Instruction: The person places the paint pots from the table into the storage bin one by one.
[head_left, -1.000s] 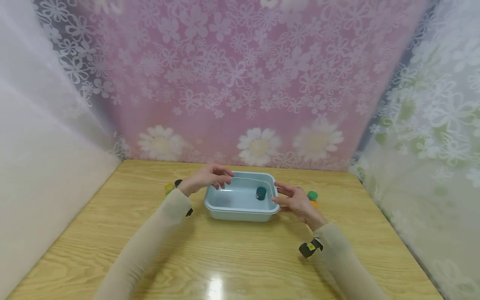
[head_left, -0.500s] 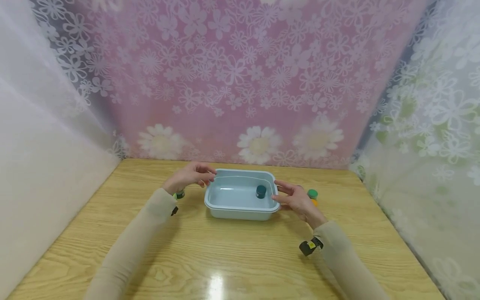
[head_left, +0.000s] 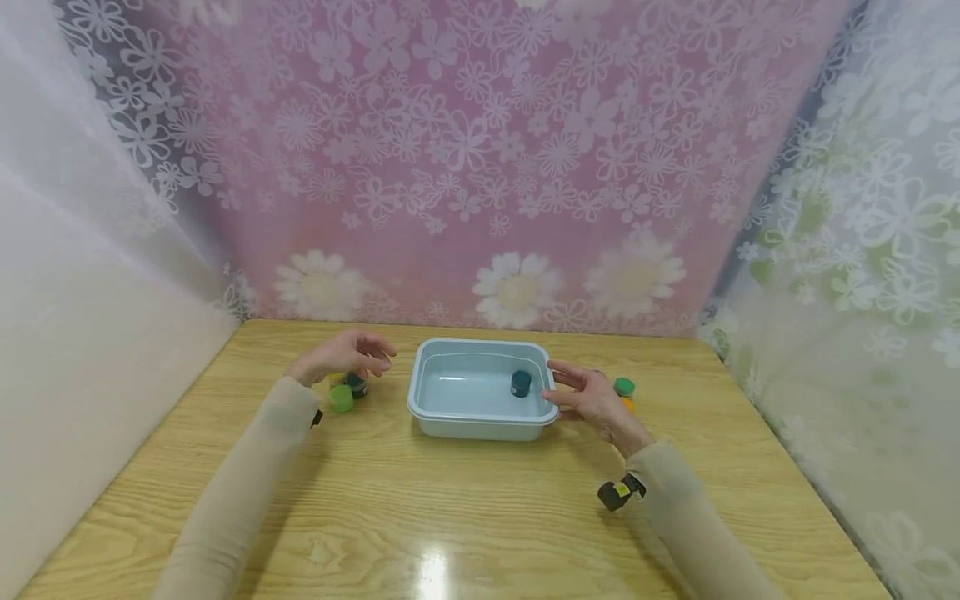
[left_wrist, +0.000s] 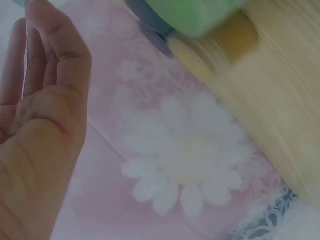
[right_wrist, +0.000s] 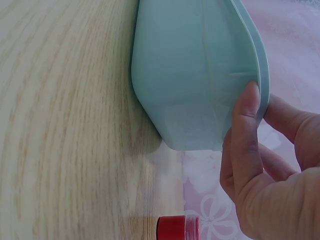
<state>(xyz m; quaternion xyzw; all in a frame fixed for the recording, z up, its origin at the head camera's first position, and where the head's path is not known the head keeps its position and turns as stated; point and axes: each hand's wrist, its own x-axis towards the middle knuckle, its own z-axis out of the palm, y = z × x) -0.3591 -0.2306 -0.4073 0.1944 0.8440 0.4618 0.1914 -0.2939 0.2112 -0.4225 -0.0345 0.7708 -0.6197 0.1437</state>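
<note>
Left of the blue tub (head_left: 480,430), the green pot (head_left: 342,398) sits near the empty left hand (head_left: 342,354), fingers loose. The right hand (head_left: 596,406) pinches the tub's rim.

Left grip (left_wrist: 47,100), blurred green jar (left_wrist: 200,14), daisy print (left_wrist: 187,159)

A hand could drop into the tub (head_left: 480,430) from above at its left half; the dark jar (head_left: 521,384) inside obstructs the right end, and the right hand (head_left: 592,406) blocks that rim. A lane of worktop (head_left: 465,508) separates the tub from the light-green jar (head_left: 341,399).
</note>
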